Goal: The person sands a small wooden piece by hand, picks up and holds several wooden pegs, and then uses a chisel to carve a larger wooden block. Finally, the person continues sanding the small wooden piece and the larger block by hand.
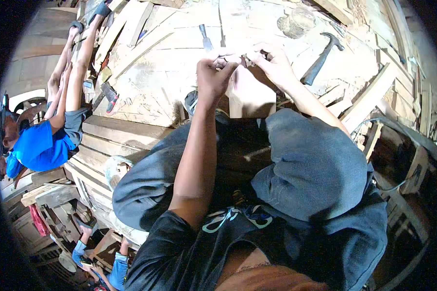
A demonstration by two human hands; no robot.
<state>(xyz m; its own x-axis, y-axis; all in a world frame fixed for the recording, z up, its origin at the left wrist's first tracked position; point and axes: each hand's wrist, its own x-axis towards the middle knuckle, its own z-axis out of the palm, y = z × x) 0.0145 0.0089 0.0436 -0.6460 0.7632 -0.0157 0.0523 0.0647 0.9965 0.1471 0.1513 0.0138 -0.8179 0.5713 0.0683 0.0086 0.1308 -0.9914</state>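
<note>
My left hand is closed, its thumb and curled fingers pressed together above a pale wooden board. Close beside it, my right hand also has its fingers bent in a pinch. Glare washes out the fingertips, so whatever they grip cannot be made out. The board's near end juts out between my knees. Beyond my left hand lies a chisel-like tool with a dark handle. To the right of my right hand rests a claw hammer, its dark handle angled towards me.
Wood strips and offcuts lie on the right, near a cable. A round clear container sits at the back. One person in a blue shirt sits at the left; another in blue shorts is at lower left.
</note>
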